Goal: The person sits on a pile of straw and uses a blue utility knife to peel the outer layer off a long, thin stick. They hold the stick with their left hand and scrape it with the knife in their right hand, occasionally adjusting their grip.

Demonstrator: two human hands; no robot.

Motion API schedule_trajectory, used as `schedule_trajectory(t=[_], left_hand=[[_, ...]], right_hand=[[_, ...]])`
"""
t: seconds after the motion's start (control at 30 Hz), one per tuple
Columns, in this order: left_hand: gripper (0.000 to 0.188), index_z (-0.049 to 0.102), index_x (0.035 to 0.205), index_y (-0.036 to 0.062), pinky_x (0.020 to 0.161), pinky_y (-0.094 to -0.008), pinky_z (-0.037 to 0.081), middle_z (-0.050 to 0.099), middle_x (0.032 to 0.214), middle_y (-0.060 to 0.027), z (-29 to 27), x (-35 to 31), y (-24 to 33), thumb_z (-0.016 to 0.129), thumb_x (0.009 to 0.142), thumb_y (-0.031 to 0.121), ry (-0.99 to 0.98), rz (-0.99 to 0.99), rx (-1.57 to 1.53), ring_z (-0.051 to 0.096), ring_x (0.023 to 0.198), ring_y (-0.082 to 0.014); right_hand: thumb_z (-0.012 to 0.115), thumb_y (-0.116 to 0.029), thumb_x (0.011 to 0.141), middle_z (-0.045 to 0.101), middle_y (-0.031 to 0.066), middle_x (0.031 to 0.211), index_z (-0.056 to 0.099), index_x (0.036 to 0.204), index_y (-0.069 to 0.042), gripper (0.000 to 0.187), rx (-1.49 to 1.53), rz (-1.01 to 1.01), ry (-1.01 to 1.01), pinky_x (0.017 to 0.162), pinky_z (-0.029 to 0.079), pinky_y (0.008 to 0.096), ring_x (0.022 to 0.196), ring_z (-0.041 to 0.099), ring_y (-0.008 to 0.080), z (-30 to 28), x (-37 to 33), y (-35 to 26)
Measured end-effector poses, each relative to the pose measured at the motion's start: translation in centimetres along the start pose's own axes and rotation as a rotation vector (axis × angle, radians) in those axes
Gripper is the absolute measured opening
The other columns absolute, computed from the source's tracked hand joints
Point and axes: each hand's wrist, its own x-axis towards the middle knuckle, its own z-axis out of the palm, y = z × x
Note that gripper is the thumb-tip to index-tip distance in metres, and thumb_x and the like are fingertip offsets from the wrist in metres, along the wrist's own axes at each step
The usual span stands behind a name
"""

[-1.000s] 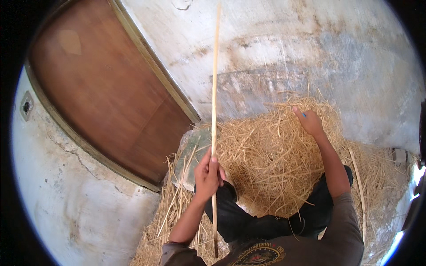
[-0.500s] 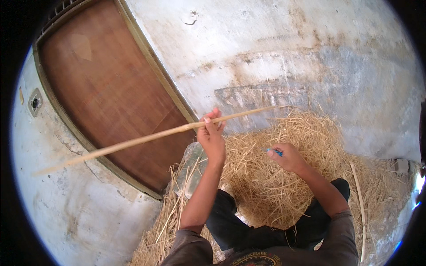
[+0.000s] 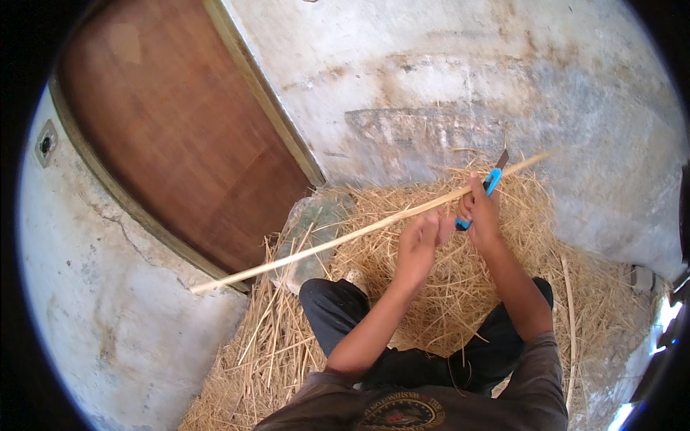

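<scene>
A long pale bamboo strip (image 3: 309,251) slants across my front, its lower end near the door's foot and its far end up by the wall. My right hand (image 3: 483,215) is closed round a blue utility knife (image 3: 493,181) whose blade points up toward the wall. The strip also passes through that hand, pinched under the thumb. Just left of it, my left hand (image 3: 419,244) is close under the strip with curled fingers blurred by motion. Whether it grips the strip cannot be made out.
Heaps of dry straw-like shavings (image 3: 445,294) lie between and around my legs. A flat grey-green stone (image 3: 316,219) sits beside the brown door (image 3: 172,129). Ahead rises a stained plaster wall (image 3: 431,79). Another long strip (image 3: 570,316) lies at the right.
My left hand has come down and right, beside the right hand. The strip has shifted right and is now in the right hand together with the knife, which shows its blade.
</scene>
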Motion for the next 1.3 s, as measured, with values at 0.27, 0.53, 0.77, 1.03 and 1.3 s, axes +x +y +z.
schedule_trajectory(t=[0.27, 0.53, 0.77, 1.03, 1.3], left_hand=[[0.022, 0.061, 0.105, -0.0023, 0.075, -0.0312, 0.048, 0.067, 0.089, -0.0126, -9.7, -7.2, 5.6, 0.054, 0.090, 0.011, 0.235, 0.537, 1.020, 0.063, 0.083, -0.0183], [0.023, 0.061, 0.104, 0.0007, 0.045, -0.0203, 0.039, 0.055, 0.065, 0.0012, -18.1, -12.2, -1.1, 0.050, 0.098, 0.020, -0.217, -0.310, 0.576, 0.050, 0.049, -0.0054], [0.019, 0.056, 0.105, 0.0048, 0.040, -0.0202, 0.036, 0.057, 0.065, -0.0019, -15.4, -14.1, -0.6, 0.049, 0.098, 0.021, 0.098, -0.320, 0.175, 0.050, 0.044, -0.0087], [0.019, 0.050, 0.102, 0.0021, 0.036, -0.0213, 0.038, 0.052, 0.057, -0.0039, -14.1, -15.0, -0.2, 0.044, 0.100, 0.020, 0.078, -0.251, 0.129, 0.047, 0.037, -0.0098], [0.021, 0.056, 0.099, 0.0024, 0.042, -0.0183, 0.026, 0.043, 0.057, 0.0068, -12.1, -15.7, -0.5, 0.045, 0.099, 0.020, 0.080, -0.090, 0.481, 0.036, 0.046, 0.0003]], right_hand=[[0.060, -0.034, 0.092, 0.034, -0.0068, 0.050, 0.036, 0.069, -0.015, 0.038, -0.212, -0.004, 0.067, 0.035, 0.023, 0.0221, 0.038, 0.030, 0.0038, -1.8, 2.0, -1.0], [0.059, -0.038, 0.091, 0.035, -0.0056, 0.052, 0.043, 0.071, -0.013, 0.037, -0.305, 0.035, -0.002, 0.037, 0.029, 0.0252, 0.040, 0.032, 0.0056, -0.9, 2.3, -0.4], [0.049, -0.064, 0.085, 0.053, 0.0050, 0.054, 0.059, 0.076, -0.006, 0.060, -1.182, -0.388, -0.392, 0.051, 0.043, 0.0418, 0.050, 0.056, 0.0241, -0.4, -0.9, 3.4], [0.053, -0.074, 0.075, 0.052, 0.0110, 0.048, 0.059, 0.068, -0.008, 0.066, -1.468, -0.482, -0.926, 0.048, 0.046, 0.0419, 0.046, 0.058, 0.0301, 3.9, -11.1, 5.0], [0.051, -0.079, 0.071, 0.049, 0.0074, 0.041, 0.058, 0.056, -0.009, 0.072, -1.571, -0.792, -0.674, 0.036, 0.040, 0.0381, 0.036, 0.053, 0.0257, 2.6, -7.5, 6.2]])
